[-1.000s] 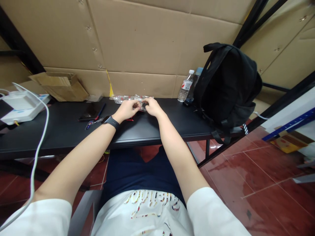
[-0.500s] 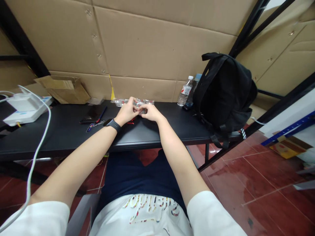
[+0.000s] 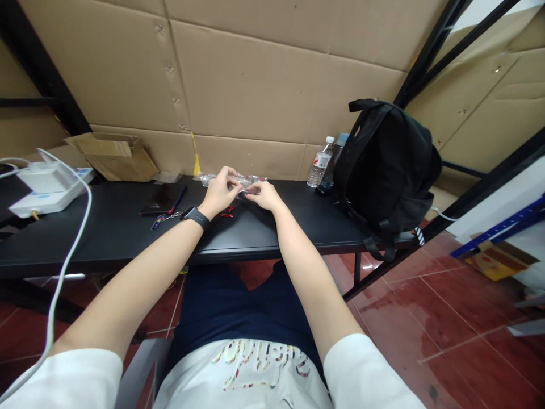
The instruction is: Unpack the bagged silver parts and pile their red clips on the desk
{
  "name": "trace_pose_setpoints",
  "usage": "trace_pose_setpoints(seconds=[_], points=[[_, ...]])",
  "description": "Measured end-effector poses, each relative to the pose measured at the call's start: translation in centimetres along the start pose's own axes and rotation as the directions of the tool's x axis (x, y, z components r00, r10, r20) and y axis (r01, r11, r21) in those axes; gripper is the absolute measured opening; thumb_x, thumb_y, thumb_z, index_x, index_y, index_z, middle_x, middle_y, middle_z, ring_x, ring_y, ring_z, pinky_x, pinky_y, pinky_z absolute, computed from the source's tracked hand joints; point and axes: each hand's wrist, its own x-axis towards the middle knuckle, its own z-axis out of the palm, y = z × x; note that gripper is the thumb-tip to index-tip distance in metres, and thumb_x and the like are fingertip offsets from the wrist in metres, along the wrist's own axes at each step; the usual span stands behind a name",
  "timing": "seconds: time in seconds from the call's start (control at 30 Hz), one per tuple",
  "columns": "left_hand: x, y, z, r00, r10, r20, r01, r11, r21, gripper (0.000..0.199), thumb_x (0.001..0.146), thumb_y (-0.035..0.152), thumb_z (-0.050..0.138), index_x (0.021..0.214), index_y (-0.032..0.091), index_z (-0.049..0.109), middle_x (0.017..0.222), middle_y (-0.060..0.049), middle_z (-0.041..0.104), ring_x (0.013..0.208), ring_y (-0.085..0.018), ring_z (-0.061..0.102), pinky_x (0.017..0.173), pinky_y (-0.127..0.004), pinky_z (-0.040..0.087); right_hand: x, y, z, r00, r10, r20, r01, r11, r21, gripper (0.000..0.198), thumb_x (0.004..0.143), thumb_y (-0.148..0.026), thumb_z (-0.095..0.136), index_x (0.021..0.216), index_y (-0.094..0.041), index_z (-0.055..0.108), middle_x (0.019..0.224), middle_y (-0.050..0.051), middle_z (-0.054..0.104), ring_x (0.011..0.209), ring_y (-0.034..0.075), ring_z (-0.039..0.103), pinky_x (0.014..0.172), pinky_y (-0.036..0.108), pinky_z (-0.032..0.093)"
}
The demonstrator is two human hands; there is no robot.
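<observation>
Over the black table, my left hand [image 3: 219,194], with a dark watch on its wrist, has thumb and fingers closed in a pinch. Facing it, my right hand [image 3: 264,196] is closed the same way. A small dark and shiny thing [image 3: 242,194] shows between the fingertips, too small to name. Clear plastic packaging [image 3: 208,179] with red bits lies just behind both hands. Some short red strips [image 3: 229,212] rest on the table in front of my left hand.
Left on the table [image 3: 140,238] lie a phone [image 3: 159,201], a pen and a keyring [image 3: 164,219]. Beyond them are a cardboard box [image 3: 119,156] and a white device [image 3: 51,190] with a cable. Water bottles [image 3: 320,165] and a black backpack [image 3: 389,176] stand at right.
My fingertips have drawn slightly apart, and the small thing between them now looks darker. The red strips show more fully. The view has shifted a little.
</observation>
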Motion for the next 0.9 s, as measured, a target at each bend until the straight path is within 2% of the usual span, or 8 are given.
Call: trace_pose_setpoints(seconds=[0.2,0.33,0.43,0.53,0.63,0.7,0.77,0.9], points=[[0.4,-0.8,0.1,0.990,-0.068,-0.122,0.057,0.994,-0.092,0.032,0.083,0.023,0.072,0.106,0.023,0.050,0.084,0.000,0.073,0.078,-0.018,0.072,0.076,-0.030,0.052,0.3,0.2,-0.3,0.998,0.031,-0.057,-0.025,0.996,0.089,0.012,0.077,-0.027,0.084,0.080,-0.015,0.080,0.073,0.003,0.074,0.073,0.018,0.069,0.075,0.029,0.051],[0.6,-1.3,0.2,0.975,-0.137,-0.174,0.115,0.984,-0.134,0.028,0.084,0.026,0.071,0.105,0.023,0.052,0.087,-0.002,0.073,0.080,-0.018,0.071,0.077,-0.031,0.053,0.8,0.7,0.1,0.987,0.046,-0.153,-0.014,0.978,0.207,0.014,0.080,-0.029,0.078,0.080,-0.015,0.078,0.070,0.002,0.072,0.068,0.016,0.064,0.072,0.028,0.050],[0.6,-1.7,0.4,0.985,-0.157,-0.064,0.143,0.972,-0.186,0.031,0.084,0.035,0.072,0.107,0.021,0.057,0.095,-0.005,0.074,0.088,-0.020,0.071,0.079,-0.032,0.053,1.1,0.9,0.3,0.980,0.022,-0.196,0.038,0.953,0.299,0.017,0.081,-0.032,0.074,0.081,-0.015,0.075,0.076,0.003,0.073,0.071,0.016,0.064,0.073,0.028,0.050],[0.4,-2.0,0.6,0.992,-0.109,0.064,0.119,0.979,-0.164,0.032,0.084,0.041,0.073,0.106,0.020,0.066,0.096,-0.007,0.076,0.086,-0.021,0.071,0.080,-0.034,0.053,1.1,0.8,0.3,0.982,0.005,-0.191,0.056,0.949,0.312,0.019,0.082,-0.035,0.072,0.082,-0.016,0.072,0.079,0.003,0.073,0.075,0.016,0.064,0.074,0.027,0.051],[0.4,-2.1,0.4,0.992,-0.093,0.090,0.101,0.990,-0.093,0.029,0.084,0.043,0.071,0.101,0.019,0.073,0.085,-0.006,0.075,0.077,-0.021,0.069,0.075,-0.034,0.053,1.0,0.6,0.3,0.986,-0.019,-0.166,0.067,0.955,0.289,0.019,0.082,-0.035,0.072,0.081,-0.016,0.071,0.081,0.003,0.073,0.080,0.016,0.065,0.077,0.027,0.052],[0.4,-2.0,0.2,0.993,-0.098,0.073,0.101,0.994,-0.050,0.026,0.083,0.043,0.071,0.093,0.019,0.074,0.085,-0.007,0.075,0.079,-0.022,0.069,0.075,-0.034,0.054,0.8,0.4,0.2,0.987,-0.028,-0.156,0.071,0.958,0.277,0.019,0.083,-0.035,0.072,0.082,-0.016,0.071,0.084,0.003,0.074,0.081,0.016,0.066,0.077,0.027,0.053],[0.4,-1.9,0.1,0.992,-0.109,0.066,0.112,0.993,-0.042,0.024,0.083,0.043,0.071,0.088,0.020,0.073,0.088,-0.007,0.076,0.077,-0.023,0.070,0.073,-0.034,0.054,0.5,0.2,0.1,0.990,0.005,-0.139,0.035,0.958,0.284,0.019,0.086,-0.036,0.071,0.086,-0.016,0.072,0.088,0.003,0.076,0.072,0.013,0.065,0.069,0.024,0.053],[0.3,-1.9,0.1,0.979,-0.163,0.120,0.178,0.976,-0.127,0.025,0.084,0.044,0.070,0.088,0.020,0.069,0.091,-0.006,0.076,0.058,-0.017,0.067,0.061,-0.031,0.054,0.0,-0.3,0.0,0.995,0.093,-0.031,-0.077,0.936,0.343,0.017,0.087,-0.030,0.074,0.094,-0.015,0.074,0.094,0.004,0.078,0.049,0.007,0.059,0.052,0.021,0.049]])
